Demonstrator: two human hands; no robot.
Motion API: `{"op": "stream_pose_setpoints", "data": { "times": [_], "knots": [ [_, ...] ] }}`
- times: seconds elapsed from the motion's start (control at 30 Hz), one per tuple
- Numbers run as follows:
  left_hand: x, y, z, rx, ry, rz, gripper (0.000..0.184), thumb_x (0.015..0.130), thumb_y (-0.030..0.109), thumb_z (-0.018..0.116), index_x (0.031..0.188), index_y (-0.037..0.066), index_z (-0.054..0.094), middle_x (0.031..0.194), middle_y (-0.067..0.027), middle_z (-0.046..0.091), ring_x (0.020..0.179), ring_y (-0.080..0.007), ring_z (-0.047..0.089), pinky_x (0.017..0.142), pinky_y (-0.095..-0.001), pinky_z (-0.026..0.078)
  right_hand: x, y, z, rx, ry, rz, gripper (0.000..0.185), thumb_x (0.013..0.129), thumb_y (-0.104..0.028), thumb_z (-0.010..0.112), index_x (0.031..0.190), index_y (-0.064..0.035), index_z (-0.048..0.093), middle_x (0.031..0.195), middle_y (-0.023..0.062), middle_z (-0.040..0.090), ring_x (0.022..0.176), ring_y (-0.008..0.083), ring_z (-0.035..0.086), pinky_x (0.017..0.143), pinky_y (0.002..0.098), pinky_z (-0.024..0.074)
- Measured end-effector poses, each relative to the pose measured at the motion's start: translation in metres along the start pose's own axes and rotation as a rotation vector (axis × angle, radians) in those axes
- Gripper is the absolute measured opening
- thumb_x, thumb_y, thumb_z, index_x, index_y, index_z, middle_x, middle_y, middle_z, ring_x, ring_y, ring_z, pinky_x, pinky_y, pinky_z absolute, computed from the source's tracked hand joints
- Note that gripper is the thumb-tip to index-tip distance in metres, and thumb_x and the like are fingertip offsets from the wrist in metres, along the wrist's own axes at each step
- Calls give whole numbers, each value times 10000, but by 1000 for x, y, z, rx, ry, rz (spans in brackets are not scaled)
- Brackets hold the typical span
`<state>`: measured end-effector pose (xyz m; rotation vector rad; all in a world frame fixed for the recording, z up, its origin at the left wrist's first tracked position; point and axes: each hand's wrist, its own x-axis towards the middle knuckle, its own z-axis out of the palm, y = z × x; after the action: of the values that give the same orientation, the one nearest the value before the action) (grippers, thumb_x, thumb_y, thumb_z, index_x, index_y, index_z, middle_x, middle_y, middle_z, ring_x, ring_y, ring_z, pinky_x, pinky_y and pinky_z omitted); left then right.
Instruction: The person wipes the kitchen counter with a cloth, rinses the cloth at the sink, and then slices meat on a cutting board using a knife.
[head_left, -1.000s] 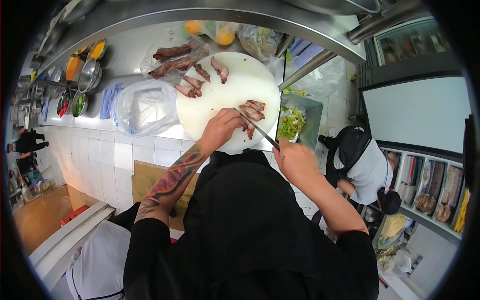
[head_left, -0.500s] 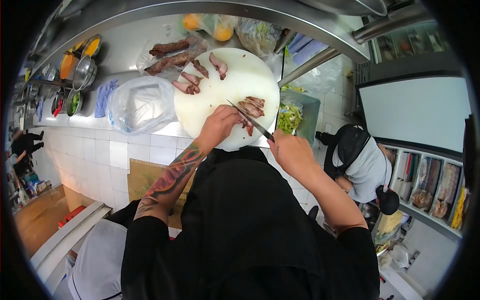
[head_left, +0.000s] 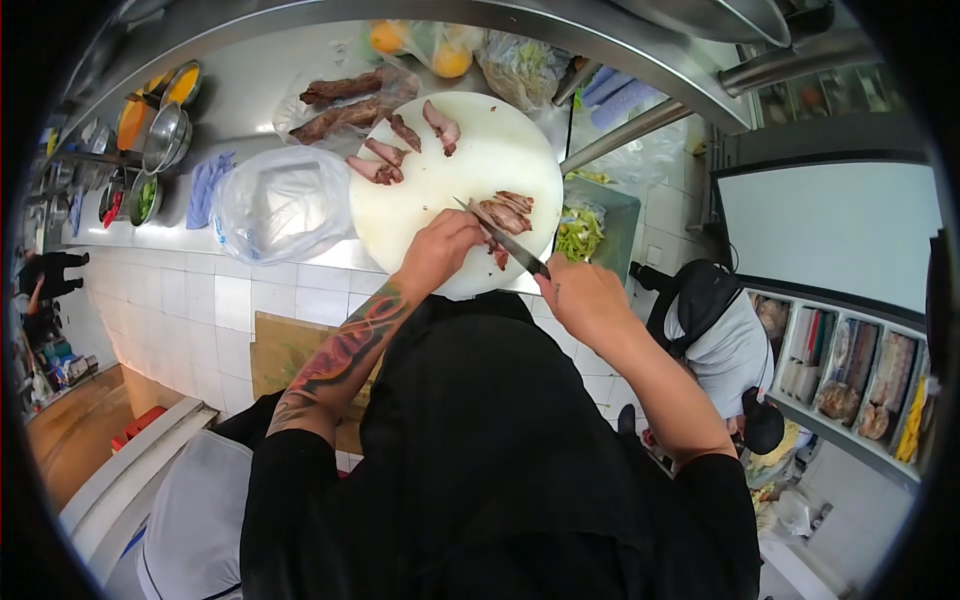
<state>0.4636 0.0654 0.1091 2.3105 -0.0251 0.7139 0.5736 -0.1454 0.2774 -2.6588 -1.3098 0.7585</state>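
A round white cutting board [head_left: 420, 190] lies on the steel counter. My right hand [head_left: 588, 298] is wrapped round the handle of a knife [head_left: 512, 245], its blade slanting up and left across the board. Beside the blade, my left hand [head_left: 440, 250] has its fingers curled and pressed onto a piece of meat, mostly hidden by the fingers and the blade. Sliced meat [head_left: 508, 213] lies just beyond the blade. Larger meat chunks [head_left: 440, 128] rest toward the board's far left.
Long meat strips [head_left: 340, 120] lie in plastic behind the board. Left of it sits a plastic-lined container [head_left: 280, 207], with a blue cloth [head_left: 207, 188] alongside. A green bin [head_left: 615, 225] holding cut greens [head_left: 580, 230] stands right. A person [head_left: 715, 330] is bent over at right; a steel rail [head_left: 400, 18] runs above.
My hands and the knife stay nearly in the same place over the meat. The view has shifted slightly, and the person at right has moved a little.
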Motion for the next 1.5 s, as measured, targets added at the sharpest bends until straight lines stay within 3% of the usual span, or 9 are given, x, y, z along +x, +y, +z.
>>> {"op": "stream_pose_setpoints", "data": {
  "times": [0.23,0.73,0.83,0.93,1.07,1.23,1.4,1.5],
  "knots": [
    [-3,-5,3,1,-6,-6,180,767,-40,755,892,88,742,1008,-58,696,963,-280,686,809,-396,588,32,10,39,-15,-2,24,321,1032,-308,610,988,9,642,812,217,728,771,421,732,705,544,570],
    [-8,-8,4,4,-14,-17,209,756,-69,721,902,78,747,1009,-44,720,936,-261,710,780,-371,602,9,4,14,-11,-47,-6,333,1041,-329,611,979,-2,633,825,205,726,803,434,714,722,544,560],
    [-6,-7,1,1,-3,-5,218,750,-67,730,914,75,754,1003,-41,725,933,-259,712,777,-368,603,21,-3,17,-27,-88,13,295,1033,-281,616,1004,12,634,808,221,724,769,417,730,710,531,576],
    [-7,-8,3,-9,-5,-13,158,770,-30,735,894,67,750,997,-35,710,923,-249,704,787,-368,606,39,3,43,-9,-33,81,309,1030,-305,624,1025,3,640,829,226,730,788,424,734,733,541,578],
    [-8,1,-4,-37,-33,-28,158,810,9,768,956,67,750,1059,-50,708,956,-269,701,820,-381,603,34,22,53,93,87,-1,332,1021,-355,646,1017,-23,633,754,204,712,740,430,719,689,546,559],
    [-7,18,-7,-95,-76,-125,323,810,105,842,1095,57,697,1195,-96,643,1090,-313,654,922,-420,561,14,28,83,281,237,0,333,1016,-364,669,995,-35,624,690,202,687,681,436,696,622,517,536],
    [-9,25,8,-53,-1,-166,424,774,144,891,1107,54,644,1183,-138,594,1131,-360,616,935,-433,535,2,26,92,569,470,22,316,1017,-336,680,1073,-26,646,738,221,700,670,436,690,605,493,520],
    [-9,27,7,-50,28,-196,444,766,150,904,1106,56,634,1165,-152,590,1120,-375,614,927,-431,528,0,32,100,611,493,61,304,1017,-317,684,1095,-26,647,744,215,702,670,436,691,608,492,518]
  ]
}}
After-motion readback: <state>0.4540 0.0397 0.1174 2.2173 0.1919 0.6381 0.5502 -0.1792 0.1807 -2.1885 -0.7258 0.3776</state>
